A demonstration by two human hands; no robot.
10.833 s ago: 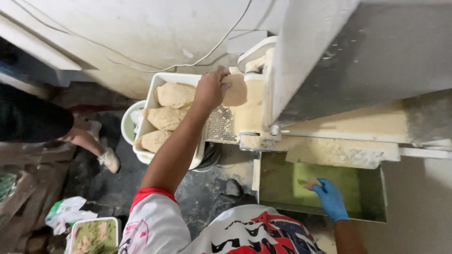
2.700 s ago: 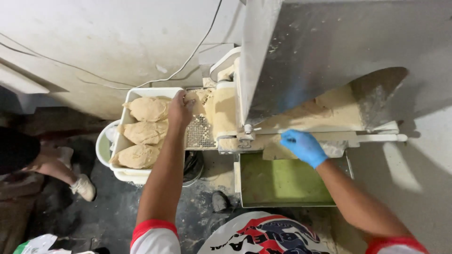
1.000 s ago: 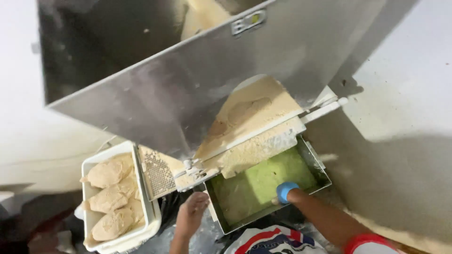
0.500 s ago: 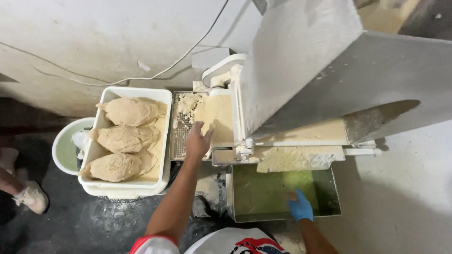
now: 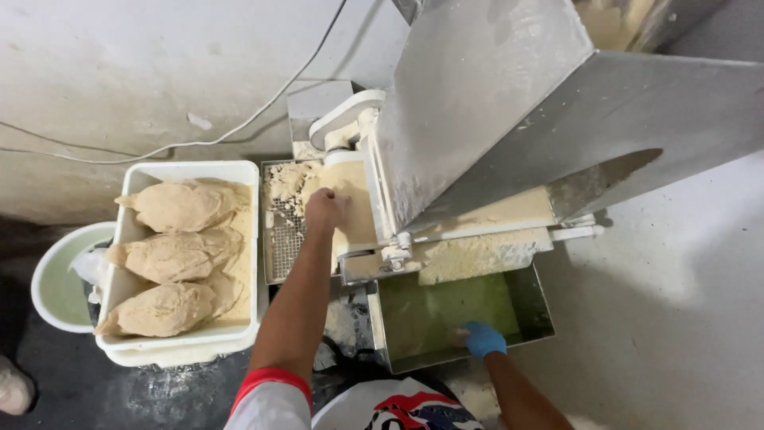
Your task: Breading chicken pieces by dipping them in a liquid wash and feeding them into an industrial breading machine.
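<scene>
Left grip [image 5: 325, 211] presses dough [image 5: 350, 199] beside the perforated tray [image 5: 280, 239] edge.

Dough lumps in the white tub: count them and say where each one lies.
3. One dough lump lies at the far end of the white tub, one in the middle, one at the near end. More could be hidden beneath them.

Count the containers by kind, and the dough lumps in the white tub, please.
Dough lumps in the white tub: 3
White rectangular tub: 1
Round white bucket: 1
Metal tray with greenish liquid: 1
Total: 6
</scene>
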